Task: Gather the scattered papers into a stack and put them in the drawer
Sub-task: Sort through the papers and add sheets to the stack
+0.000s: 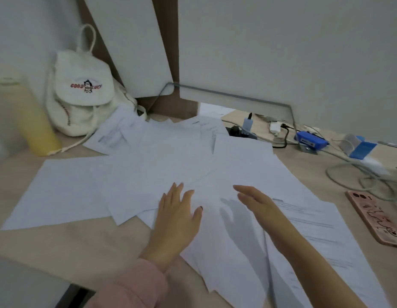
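Note:
Several white paper sheets point(148, 165) lie scattered and overlapping across the beige desk point(66, 243). My left hand point(177, 221) lies flat on the sheets near the desk's front, fingers straight and spread. My right hand point(257, 207) hovers edge-on just above the papers to its right, fingers straight, casting a shadow on the sheets. Neither hand holds anything. No drawer is in view.
A white backpack point(82, 92) and a yellow bottle point(35, 123) stand at the back left. A phone in a pink case point(377, 216) lies at the right edge. Cables point(357, 172), a power strip point(242, 132) and blue devices point(312, 141) fill the back right.

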Available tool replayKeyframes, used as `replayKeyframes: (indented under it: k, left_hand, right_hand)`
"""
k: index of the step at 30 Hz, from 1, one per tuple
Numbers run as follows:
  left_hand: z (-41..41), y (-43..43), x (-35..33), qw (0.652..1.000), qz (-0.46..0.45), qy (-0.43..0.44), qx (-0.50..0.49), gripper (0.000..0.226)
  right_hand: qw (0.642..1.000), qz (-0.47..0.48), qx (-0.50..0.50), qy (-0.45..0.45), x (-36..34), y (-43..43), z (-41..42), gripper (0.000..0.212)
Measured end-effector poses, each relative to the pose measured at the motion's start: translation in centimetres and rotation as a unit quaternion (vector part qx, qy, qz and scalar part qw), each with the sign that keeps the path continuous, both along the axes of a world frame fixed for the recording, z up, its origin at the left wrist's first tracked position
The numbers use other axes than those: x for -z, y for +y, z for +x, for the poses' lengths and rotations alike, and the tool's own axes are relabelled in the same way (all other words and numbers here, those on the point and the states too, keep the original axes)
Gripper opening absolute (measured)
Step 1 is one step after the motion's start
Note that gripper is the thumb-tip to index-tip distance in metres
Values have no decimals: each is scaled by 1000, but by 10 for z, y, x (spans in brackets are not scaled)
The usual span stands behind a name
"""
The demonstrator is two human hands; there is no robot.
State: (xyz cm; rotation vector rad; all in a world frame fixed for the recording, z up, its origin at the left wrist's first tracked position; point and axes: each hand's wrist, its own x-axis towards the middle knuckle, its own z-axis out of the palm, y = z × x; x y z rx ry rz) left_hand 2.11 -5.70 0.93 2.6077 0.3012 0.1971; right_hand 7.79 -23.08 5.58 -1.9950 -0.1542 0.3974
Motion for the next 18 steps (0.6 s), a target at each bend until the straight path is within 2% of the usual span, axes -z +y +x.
replayKeyframes:
  k: [2,5,7,8,11,12,15,18]
  left_hand:
    - [-6,45,5,998,37,4,-43,58]
    - [-13,95,10,992,85,54,-81,72]
    - [-18,114,14,986,101,102,-83,84]
    - [-20,119,17,984,99,123,-78,92]
    - [-25,125,25,984,101,135,-53,132]
    - [-25,127,27,984,104,134,-47,135]
    - [-28,133,26,990,78,115,-35,122]
    - [-30,143,26,990,71,116,-27,124]
  right_hand:
    - [991,94,-32,85,10,42,5,29]
    - [940,249,0,234,24,93,12,26]
    - [908,294,27,297,30,116,15,7]
    - [898,310,41,311,32,124,15,6]
    - [891,320,62,314,36,144,16,10]
    - [902,305,52,300,36,150,16,9]
    - [948,220,10,229,39,169,12,14]
    - [966,191,29,171,36,177,8,11]
